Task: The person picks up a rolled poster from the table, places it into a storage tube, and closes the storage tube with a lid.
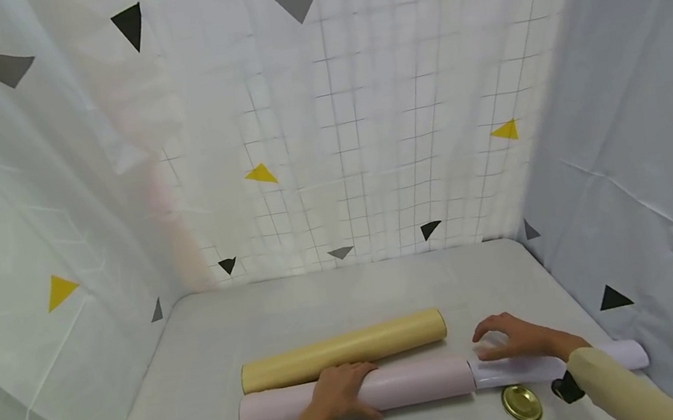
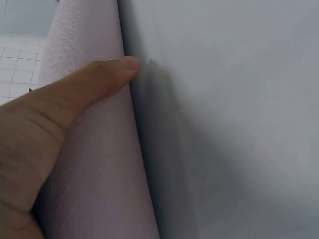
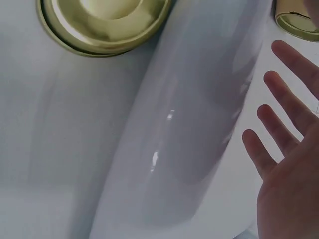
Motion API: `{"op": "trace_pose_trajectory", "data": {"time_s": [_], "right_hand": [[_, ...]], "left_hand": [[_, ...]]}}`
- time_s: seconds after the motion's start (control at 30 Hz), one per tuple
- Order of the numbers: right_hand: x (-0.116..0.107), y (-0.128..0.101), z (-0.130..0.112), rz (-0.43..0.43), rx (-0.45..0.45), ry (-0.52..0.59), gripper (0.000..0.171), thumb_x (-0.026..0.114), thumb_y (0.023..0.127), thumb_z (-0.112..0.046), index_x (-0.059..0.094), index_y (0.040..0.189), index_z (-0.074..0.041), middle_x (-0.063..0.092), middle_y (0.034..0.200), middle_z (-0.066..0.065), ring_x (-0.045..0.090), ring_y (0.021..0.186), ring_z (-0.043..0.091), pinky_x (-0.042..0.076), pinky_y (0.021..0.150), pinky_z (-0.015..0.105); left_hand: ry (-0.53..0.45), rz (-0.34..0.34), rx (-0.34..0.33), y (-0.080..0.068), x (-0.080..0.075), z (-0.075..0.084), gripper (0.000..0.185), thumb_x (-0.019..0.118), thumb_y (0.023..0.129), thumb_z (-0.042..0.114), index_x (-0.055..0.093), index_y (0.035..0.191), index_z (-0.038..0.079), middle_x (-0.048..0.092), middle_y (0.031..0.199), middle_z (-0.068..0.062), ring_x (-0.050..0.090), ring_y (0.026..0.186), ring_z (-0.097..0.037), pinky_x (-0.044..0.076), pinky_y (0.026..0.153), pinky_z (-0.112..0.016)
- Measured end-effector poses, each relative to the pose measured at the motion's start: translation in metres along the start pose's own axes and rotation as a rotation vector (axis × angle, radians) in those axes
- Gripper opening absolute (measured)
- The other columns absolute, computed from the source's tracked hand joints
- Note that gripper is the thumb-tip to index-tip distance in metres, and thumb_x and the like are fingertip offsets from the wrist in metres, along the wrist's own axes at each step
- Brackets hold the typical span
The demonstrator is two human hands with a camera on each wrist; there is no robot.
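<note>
Head view: the pink tube (image 1: pixel 404 384) lies lengthwise along the table's (image 1: pixel 350 296) near edge, a tan tube (image 1: pixel 342 349) just behind it. My left hand (image 1: pixel 341 389) curls over its middle. Left wrist: my thumb (image 2: pixel 94 79) presses the tube. Right wrist: my right hand (image 3: pixel 286 164) hovers, fingers spread, above the white sheet (image 3: pixel 189 129), beside a gold lid (image 3: pixel 99 25).

pale pink tube (image 1: pixel 352 392), tan tube (image 1: pixel 342 349), seemingly gold lid (image 1: pixel 521 403).

Both arms are in long pale-yellow sleeves that end right at the wrists, each wrist has a small black strap-on gadget on it, and the left hand (image 1: pixel 340 388) and right hand (image 1: pixel 515 337) are bare, no rings.
</note>
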State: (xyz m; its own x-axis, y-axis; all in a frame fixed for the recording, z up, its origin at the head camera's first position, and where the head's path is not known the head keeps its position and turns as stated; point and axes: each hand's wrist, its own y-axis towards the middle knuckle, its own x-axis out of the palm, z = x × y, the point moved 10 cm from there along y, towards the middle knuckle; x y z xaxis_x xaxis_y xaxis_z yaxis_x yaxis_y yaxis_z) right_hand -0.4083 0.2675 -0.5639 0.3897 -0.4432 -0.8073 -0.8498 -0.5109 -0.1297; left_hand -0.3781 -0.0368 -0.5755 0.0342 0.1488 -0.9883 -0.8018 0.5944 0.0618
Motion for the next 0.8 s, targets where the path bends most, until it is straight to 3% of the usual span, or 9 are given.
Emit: {"op": "trace_pose_trajectory", "data": {"time_s": [0.17, 0.43, 0.53, 0.67, 0.8], "right_hand": [[0.01, -0.006, 0.001, -0.029, -0.079, -0.033, 0.044, 0.081, 0.086, -0.043, 0.069, 0.121, -0.019, 0.066, 0.132, 0.009, 0.053, 0.123, 0.035, 0.042, 0.101, 0.05], [0.014, -0.013, -0.003, -0.06, -0.098, 0.008, 0.03, 0.078, 0.089, -0.038, 0.075, 0.111, -0.019, 0.066, 0.132, 0.017, 0.057, 0.121, 0.043, 0.047, 0.099, 0.053], [0.011, -0.012, -0.002, -0.063, -0.076, 0.023, 0.032, 0.076, 0.091, -0.037, 0.074, 0.115, -0.015, 0.072, 0.124, 0.01, 0.065, 0.116, 0.034, 0.052, 0.096, 0.049], [0.005, -0.01, -0.003, -0.004, -0.07, 0.025, 0.033, 0.074, 0.094, -0.037, 0.068, 0.117, -0.015, 0.074, 0.116, 0.003, 0.069, 0.104, 0.017, 0.055, 0.089, 0.036], [-0.004, -0.007, -0.003, 0.107, -0.088, -0.016, 0.036, 0.071, 0.095, -0.042, 0.064, 0.123, -0.019, 0.074, 0.121, 0.005, 0.07, 0.108, 0.018, 0.056, 0.089, 0.033]], "left_hand": [[0.007, 0.032, -0.004, -0.001, -0.003, 0.002, 0.085, 0.089, 0.061, 0.065, 0.066, 0.133, 0.028, 0.074, 0.126, 0.012, 0.072, 0.107, -0.011, 0.054, 0.08, -0.028], [0.028, 0.077, -0.01, -0.001, -0.006, 0.008, 0.084, 0.094, 0.058, 0.059, 0.068, 0.13, 0.027, 0.075, 0.122, 0.013, 0.072, 0.105, -0.01, 0.056, 0.081, -0.027], [0.026, 0.096, -0.026, -0.002, -0.007, 0.008, 0.083, 0.095, 0.057, 0.057, 0.068, 0.13, 0.026, 0.076, 0.121, 0.012, 0.073, 0.105, -0.011, 0.056, 0.079, -0.028], [0.011, 0.141, -0.045, -0.003, -0.012, 0.005, 0.083, 0.096, 0.057, 0.055, 0.068, 0.128, 0.024, 0.077, 0.118, 0.011, 0.073, 0.102, -0.011, 0.056, 0.078, -0.028], [0.019, 0.219, -0.056, -0.003, -0.02, 0.003, 0.082, 0.096, 0.055, 0.053, 0.069, 0.127, 0.025, 0.078, 0.115, 0.009, 0.074, 0.1, -0.012, 0.056, 0.078, -0.03]]}}
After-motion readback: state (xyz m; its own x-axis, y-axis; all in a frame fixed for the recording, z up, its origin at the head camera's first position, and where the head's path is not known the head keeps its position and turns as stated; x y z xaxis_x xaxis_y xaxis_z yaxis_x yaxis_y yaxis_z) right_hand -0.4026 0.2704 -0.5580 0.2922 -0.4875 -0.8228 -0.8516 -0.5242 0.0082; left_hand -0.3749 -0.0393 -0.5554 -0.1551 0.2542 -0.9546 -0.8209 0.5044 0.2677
